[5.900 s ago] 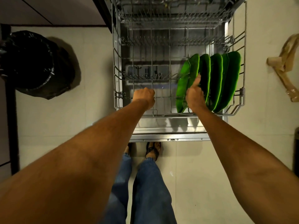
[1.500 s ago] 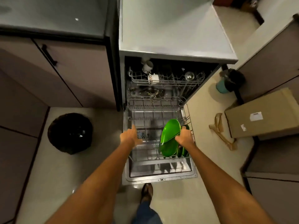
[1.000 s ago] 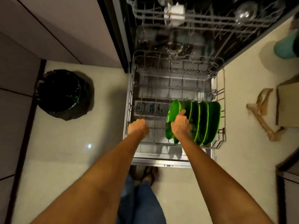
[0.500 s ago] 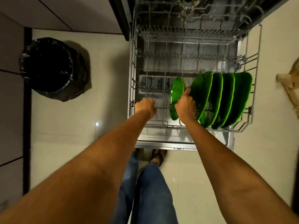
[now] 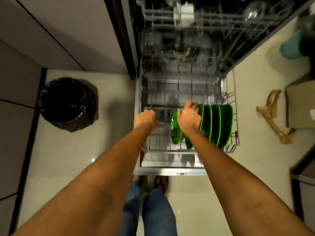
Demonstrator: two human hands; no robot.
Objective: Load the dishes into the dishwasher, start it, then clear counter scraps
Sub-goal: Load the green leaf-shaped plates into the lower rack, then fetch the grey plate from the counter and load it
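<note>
Head view, the only one. Lower rack is pulled out over the open dishwasher door. Green plates stand on edge in a row along the rack's right side, packed close and roughly parallel.

Right hand is on the leftmost plate, which leans left, apart from the row. Fingers are curled over its top rim, thumb on the near face; looks like a loose pinch, not a full clamp. I can't tell whether the plate is seated in the tines.

Left hand is closed in a fist on a rack wire at the left side, probably steadying the rack. It holds no dish.

Handling, my judgement: the plates look rigid and glossy, glass or glazed ceramic, moderately heavy, chippable on rim contact. They may be wet and so slippery. Best grip is at the top rim, thumb on one face and fingers on the other, lowering straight between tines. Avoid knocking the next plate over.

Looks: saturated green, lighter edge line along each rim, shallow curved profile, no visible food residue at this blur.

The upper rack holds a white cup and something glass-like, blurred. A black-lined bin sits on the floor left of the dishwasher.
</note>
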